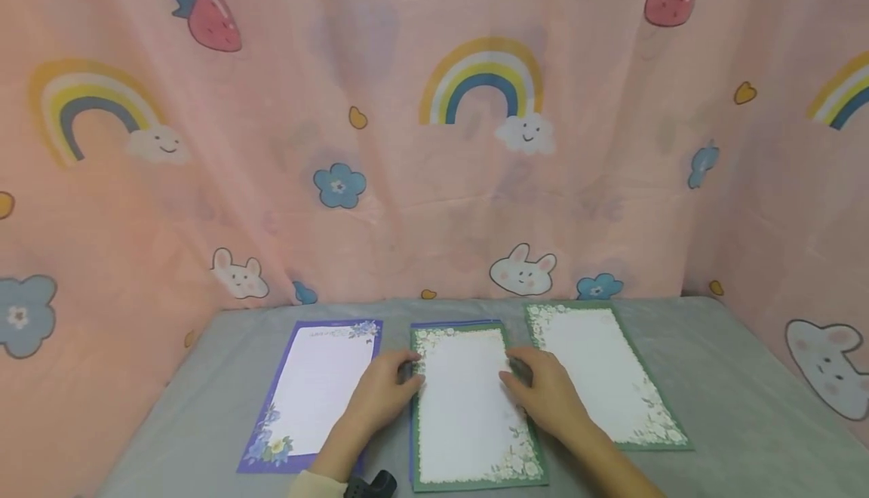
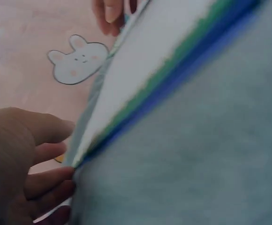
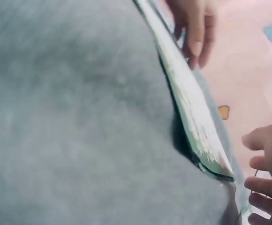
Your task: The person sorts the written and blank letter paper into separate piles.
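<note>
"Between left hand [image 1: 383, 392] and right hand [image 1: 543, 392], what lies?"
"Green-bordered floral sheet [image 1: 465, 407] over a blue-edged sheet [image 1: 448, 324]; each grip loosely wide, fingers at the sides"
"Advice?"
"Probably nudge both sides evenly, squaring the edges"

The middle white rectangular sheet with green floral border [image 1: 468, 407] looks like smooth, matt paper, as do the purple-bordered white rectangular sheet [image 1: 326, 392] to its left and the second green-bordered white rectangular sheet [image 1: 600, 377] to its right. Under the middle sheet, grey tablecloth [image 1: 740, 392]: matt, soft-looking fabric. Behind it, pink printed curtain [image 1: 421, 234]: matt, creased cloth.
</note>
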Demonstrator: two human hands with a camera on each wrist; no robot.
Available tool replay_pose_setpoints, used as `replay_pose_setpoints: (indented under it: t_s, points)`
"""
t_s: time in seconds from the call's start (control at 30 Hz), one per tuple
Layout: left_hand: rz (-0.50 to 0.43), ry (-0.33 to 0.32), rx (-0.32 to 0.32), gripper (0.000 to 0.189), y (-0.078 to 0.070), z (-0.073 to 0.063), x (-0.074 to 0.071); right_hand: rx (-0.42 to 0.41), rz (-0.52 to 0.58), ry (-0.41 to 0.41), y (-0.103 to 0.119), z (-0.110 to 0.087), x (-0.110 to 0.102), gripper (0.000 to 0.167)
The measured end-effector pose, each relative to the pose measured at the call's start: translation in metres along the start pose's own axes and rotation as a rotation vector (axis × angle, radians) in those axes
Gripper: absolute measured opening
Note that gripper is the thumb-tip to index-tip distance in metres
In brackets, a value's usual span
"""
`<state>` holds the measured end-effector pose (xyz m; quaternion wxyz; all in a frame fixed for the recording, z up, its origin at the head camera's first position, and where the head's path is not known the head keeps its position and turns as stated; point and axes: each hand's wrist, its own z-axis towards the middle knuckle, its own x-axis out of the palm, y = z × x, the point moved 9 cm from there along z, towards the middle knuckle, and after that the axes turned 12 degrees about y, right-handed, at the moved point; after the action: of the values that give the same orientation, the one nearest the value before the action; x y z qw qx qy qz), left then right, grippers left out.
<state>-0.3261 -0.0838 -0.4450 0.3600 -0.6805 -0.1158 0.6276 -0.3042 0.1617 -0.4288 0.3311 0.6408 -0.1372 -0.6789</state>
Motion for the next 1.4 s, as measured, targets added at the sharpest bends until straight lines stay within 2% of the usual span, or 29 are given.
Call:
replay_pose_setpoints:
  t_s: [0.13,0.27,0.43,0.8,1.13,1.4]
  points:
    - [0.044,-0.084,0.007,0.032,-0.002,0.002,0.003,0.006,-0.003,-0.089,-0.013,-0.006,-0.004,0.038]
    - [0.117,-0.154,0.004,0.030,-0.001,0.001,0.005,-0.012,-0.034,-0.092,-0.019,-0.005,0.003,0.042]
    - [0.137,-0.198,0.008,0.028,0.002,-0.001,0.008,-0.042,-0.054,-0.108,-0.020,-0.006,0.008,0.045]
    - [0.129,-0.223,0.028,0.018,-0.002,-0.004,0.005,-0.140,-0.061,-0.130,-0.013,-0.009,0.008,0.039]
    - [0.143,-0.220,0.037,0.018,-0.004,-0.004,0.004,-0.089,-0.034,-0.074,-0.017,-0.009,0.013,0.037]
    - [0.145,-0.222,0.036,0.018,-0.004,-0.004,0.005,-0.089,0.006,-0.061,-0.015,-0.009,0.013,0.031]
